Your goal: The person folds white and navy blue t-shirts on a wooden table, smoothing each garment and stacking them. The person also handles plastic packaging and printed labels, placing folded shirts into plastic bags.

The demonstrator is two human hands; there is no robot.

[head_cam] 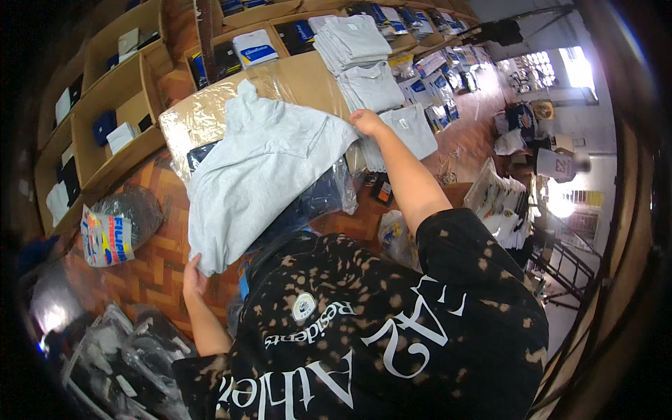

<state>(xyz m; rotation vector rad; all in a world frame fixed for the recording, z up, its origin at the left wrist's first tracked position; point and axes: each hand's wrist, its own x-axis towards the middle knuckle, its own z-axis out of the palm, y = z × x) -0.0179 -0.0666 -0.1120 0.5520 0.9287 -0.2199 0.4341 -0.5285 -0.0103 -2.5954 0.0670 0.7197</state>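
A light grey T-shirt [262, 152] is spread at a slant before me, partly over a plastic-wrapped cardboard surface [294, 79]. My left hand [195, 278] pinches its near left corner, down by the floor side. At the far right end, my right hand [367, 123] grips another edge of the cloth. Just beyond that hand, folded grey T-shirts [352, 44] rise in a stack, with more folded grey shirts [407, 131] lying alongside. Dark plastic-wrapped goods [320, 197] show under the shirt's lower edge; the rest of them is hidden.
Open cardboard boxes [113, 118] with folded clothes line the left and back. Packaged garments [436, 89] cover the floor at right. A printed plastic bag [107, 236] and clear-wrapped bundles [131, 362] lie on the parquet floor [163, 268] at left. Another person [556, 164] is far right.
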